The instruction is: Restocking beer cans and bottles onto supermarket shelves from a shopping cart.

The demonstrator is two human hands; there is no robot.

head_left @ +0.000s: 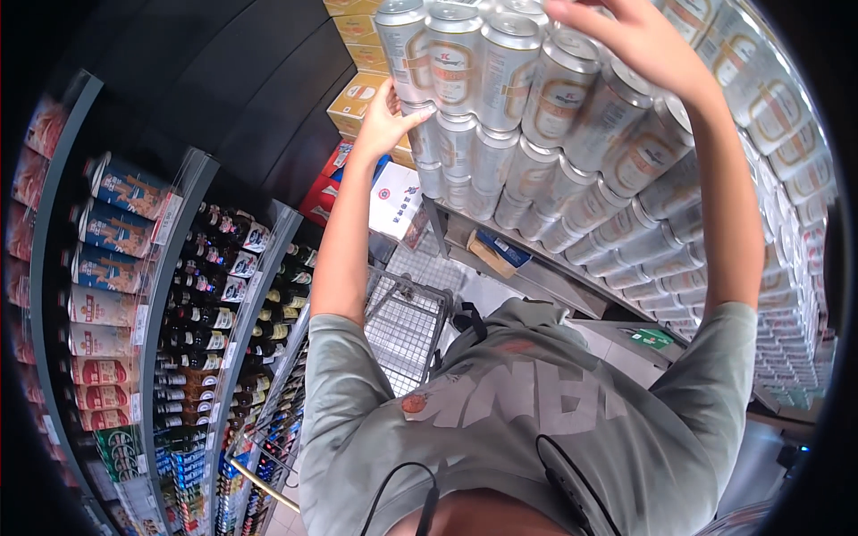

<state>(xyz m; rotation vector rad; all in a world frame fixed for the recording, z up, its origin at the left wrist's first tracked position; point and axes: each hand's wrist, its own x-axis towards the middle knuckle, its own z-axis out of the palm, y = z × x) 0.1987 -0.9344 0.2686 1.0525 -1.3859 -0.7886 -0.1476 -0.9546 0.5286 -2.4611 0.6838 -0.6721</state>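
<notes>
A tall stack of silver drink cans (452, 62) with gold-edged labels rises at the top of the view, in tight rows that look wrapped in clear film. At the near left corner of the top layer, my left hand (390, 122) grips the pack's lower edge. Its thumb lies along the seam between two layers, and its other fingers go partly out of sight behind the corner. My right hand (626, 36) reaches over the top of the same layer. Its fingers are stretched out across the can tops and partly cut off by the upper edge.
Yellow cartons (355, 98) stand behind the stack's left corner, with a white box (393, 201) below. A wire-mesh cart (402, 326) is on the floor near me. Shelves of bottles (192, 339) and packaged drinks line the left. A metal shelf edge (536, 259) runs under the cans.
</notes>
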